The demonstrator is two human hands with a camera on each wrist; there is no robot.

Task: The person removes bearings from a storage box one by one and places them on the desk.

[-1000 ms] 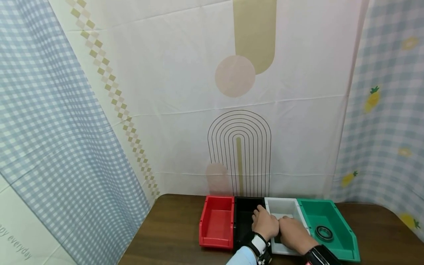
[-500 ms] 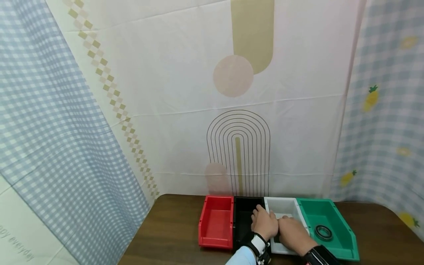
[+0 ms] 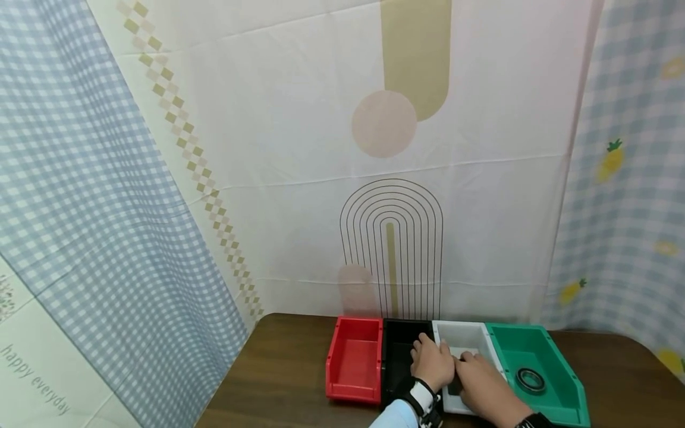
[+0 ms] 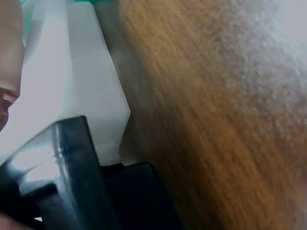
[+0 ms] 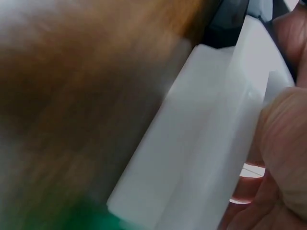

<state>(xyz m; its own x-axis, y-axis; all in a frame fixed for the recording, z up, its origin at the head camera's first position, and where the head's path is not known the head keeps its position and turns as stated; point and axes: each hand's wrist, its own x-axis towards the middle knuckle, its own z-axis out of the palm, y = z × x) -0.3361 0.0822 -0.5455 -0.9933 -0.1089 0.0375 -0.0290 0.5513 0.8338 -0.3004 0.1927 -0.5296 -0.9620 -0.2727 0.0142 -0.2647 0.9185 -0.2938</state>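
My left hand (image 3: pixel 432 364) is over the wall between the black bin (image 3: pixel 397 356) and the white bin (image 3: pixel 467 334), fingers towards the black side, thumb towards the white. Close beside it, my right hand (image 3: pixel 484 383) reaches over the white bin, its fingertips near the left hand's thumb. I cannot tell what either hand holds; the fingertips are largely hidden. A dark patch (image 3: pixel 455 385) shows inside the white bin between the hands. In the right wrist view, bent fingers of the right hand (image 5: pixel 285 148) are above the white bin's wall (image 5: pixel 216 143).
Left of the black bin stands a red bin (image 3: pixel 354 359). A green bin (image 3: pixel 559 362) at the right holds a dark ring (image 3: pixel 530 380) resembling a ball bearing. All stand side by side on a brown wooden table (image 3: pixel 283 362), with a printed cloth (image 3: pixel 299 238) hanging behind.
My right hand has shifted slightly down and right, widening the gap to the left hand, and more of its fingers show. The left hand stays over the same wall. The head view has turned slightly.
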